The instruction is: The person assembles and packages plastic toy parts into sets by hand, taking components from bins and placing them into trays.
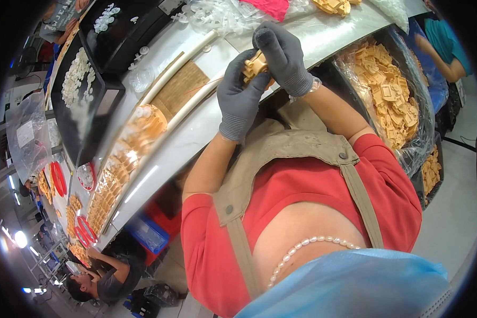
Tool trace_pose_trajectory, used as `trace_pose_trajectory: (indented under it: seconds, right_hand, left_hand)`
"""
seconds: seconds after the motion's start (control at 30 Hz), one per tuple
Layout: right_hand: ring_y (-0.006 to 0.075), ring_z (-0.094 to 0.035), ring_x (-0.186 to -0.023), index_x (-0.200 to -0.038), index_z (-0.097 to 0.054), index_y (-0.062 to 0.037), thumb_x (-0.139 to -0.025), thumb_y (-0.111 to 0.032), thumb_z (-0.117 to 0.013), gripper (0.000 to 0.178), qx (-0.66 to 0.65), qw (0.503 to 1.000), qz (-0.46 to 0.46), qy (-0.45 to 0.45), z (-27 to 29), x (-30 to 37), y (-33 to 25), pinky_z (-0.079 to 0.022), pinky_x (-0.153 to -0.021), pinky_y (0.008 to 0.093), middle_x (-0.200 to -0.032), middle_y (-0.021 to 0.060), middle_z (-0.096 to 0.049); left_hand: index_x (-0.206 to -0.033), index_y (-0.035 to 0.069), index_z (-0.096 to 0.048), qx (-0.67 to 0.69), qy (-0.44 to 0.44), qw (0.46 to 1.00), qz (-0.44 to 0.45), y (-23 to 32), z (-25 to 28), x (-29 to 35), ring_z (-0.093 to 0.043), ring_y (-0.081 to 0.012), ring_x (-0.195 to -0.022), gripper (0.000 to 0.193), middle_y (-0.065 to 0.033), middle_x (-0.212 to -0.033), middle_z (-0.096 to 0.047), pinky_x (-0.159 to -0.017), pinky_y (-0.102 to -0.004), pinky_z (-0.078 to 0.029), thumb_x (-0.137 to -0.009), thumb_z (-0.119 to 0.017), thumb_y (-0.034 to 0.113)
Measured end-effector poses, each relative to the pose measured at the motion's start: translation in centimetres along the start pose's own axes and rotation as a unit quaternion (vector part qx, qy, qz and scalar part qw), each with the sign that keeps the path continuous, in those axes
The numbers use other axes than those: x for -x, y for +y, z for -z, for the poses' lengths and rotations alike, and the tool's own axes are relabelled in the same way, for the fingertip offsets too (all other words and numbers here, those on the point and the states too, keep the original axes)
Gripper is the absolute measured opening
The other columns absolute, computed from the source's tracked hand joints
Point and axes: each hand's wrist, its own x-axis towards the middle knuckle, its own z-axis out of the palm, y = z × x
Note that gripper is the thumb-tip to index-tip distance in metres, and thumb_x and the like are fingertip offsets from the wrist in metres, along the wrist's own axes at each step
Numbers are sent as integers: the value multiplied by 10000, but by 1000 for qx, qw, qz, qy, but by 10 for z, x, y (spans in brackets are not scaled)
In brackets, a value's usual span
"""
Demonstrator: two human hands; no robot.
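Both my hands wear grey gloves and meet over the near edge of the white worktable (315, 33). A small yellow-orange moulded plastic part (255, 65) sits between them. My left hand (240, 96) is closed on it, with the thumb along its lower side and the fingers behind. Curled against the part's right side is my right hand (284, 59), its fingers closed and partly hidden. Most of the part is covered by the gloves, so its full shape cannot be made out.
To my right stands a plastic-lined bin (389, 100) full of similar parts. Black trays (98, 111) with small white pieces stand at the left. A white tube rail (183, 114) borders brown cardboard (181, 90) and bagged parts (108, 196). Other people work nearby.
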Motion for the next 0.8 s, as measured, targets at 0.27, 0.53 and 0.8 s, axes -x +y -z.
trace_pose_trajectory:
  seconds: [0.27, 0.53, 0.8]
  right_hand:
    - [70, -443, -547, -647, -531, -22, -925, -398, -525, 468, -158, 980, -111, 59, -9, -9, -23, -362, -503, 246, -581, -1, -497]
    - [155, -503, -891, -1068, -494, 13, -929, -528, -423, 563, -131, 991, 21, 7, 24, -19, -16, -414, -790, 298, -1005, 83, -535]
    - [151, -585, -914, -1164, -548, -57, -781, -170, -732, 440, -83, 984, -95, -123, 10, 0, -20, -474, -808, 280, -1007, 68, -609]
  left_hand:
    - [-1184, -24, -543, -135, 28, 985, -100, -1, -5, 2, -589, -104, -885, 356, -53, -1020, -617, -742, -230, -505, -844, -641, 17]
    - [-1316, 113, -413, 106, 11, 988, -113, 10, 13, -10, -487, -184, -1133, 508, -58, -1221, -504, -990, -370, -397, -871, -648, 181]
    - [-1317, 102, -384, 99, -66, 990, -72, 34, 51, -32, -502, -233, -1136, 543, -96, -1195, -524, -998, -383, -390, -840, -644, 81]
